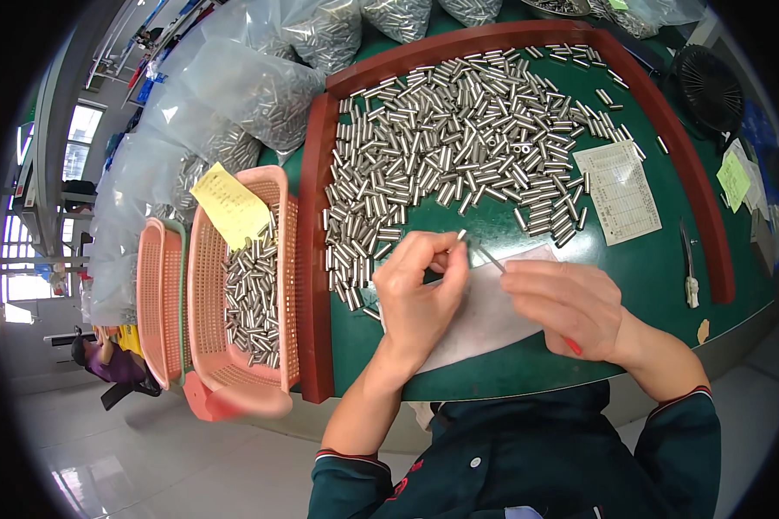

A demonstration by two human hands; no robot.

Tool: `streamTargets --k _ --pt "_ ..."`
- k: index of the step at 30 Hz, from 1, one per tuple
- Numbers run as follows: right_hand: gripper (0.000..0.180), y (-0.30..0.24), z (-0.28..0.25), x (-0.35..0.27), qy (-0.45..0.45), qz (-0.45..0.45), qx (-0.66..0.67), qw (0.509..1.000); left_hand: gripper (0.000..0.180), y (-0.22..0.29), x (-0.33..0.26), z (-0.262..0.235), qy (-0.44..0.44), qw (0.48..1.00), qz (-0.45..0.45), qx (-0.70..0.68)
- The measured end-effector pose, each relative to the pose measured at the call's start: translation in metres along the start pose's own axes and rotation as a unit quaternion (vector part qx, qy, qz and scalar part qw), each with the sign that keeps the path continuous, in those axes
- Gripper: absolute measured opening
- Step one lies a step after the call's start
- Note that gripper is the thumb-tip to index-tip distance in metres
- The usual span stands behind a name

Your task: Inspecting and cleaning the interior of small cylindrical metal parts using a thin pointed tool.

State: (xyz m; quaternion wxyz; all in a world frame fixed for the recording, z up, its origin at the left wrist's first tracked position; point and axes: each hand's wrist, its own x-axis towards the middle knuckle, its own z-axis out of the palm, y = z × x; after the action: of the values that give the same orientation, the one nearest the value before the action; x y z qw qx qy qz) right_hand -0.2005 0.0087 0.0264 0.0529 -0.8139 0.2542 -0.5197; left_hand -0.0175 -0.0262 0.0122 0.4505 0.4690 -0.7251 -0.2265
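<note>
Pinching a small metal pin (462, 234) in the left hand (417, 294), right hand (564, 307) gripping a thin red-handled tool (528, 294); both over bare green mat (649, 277), pin pile (467, 138) just beyond, red rim (316, 259) left

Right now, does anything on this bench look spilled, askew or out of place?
Nothing looks damaged. The metal pins lie in a loose, unsorted heap on the green mat, a few strays beyond it near the printed form. A yellow note sits tilted on the pink basket.
</note>
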Motion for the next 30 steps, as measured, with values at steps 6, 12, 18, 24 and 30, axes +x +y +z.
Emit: streamTargets --k 6,12,18,24,30 --pt "0.024 -0.002 -0.011 -0.002 -0.014 0.002 0.013 1.000 0.010 -0.001 0.008 -0.008 -0.042 0.905 -0.264 -0.332" --pt "0.029 0.000 -0.009 -0.003 -0.009 0.012 0.014 1.000 0.010 -0.012 0.006 -0.010 -0.127 0.794 -0.361 -0.473" --pt "0.029 -0.001 -0.008 -0.002 -0.002 0.017 0.016 1.000 0.011 -0.014 0.007 -0.011 -0.152 0.773 -0.373 -0.490" --pt "0.018 0.003 -0.003 -0.002 0.033 -0.008 0.010 0.999 0.010 -0.013 0.007 -0.011 -0.160 0.774 -0.373 -0.486" --pt "0.019 0.005 0.002 -0.002 0.032 0.003 0.011 0.999 0.010 -0.011 0.003 -0.009 -0.153 0.805 -0.335 -0.465"
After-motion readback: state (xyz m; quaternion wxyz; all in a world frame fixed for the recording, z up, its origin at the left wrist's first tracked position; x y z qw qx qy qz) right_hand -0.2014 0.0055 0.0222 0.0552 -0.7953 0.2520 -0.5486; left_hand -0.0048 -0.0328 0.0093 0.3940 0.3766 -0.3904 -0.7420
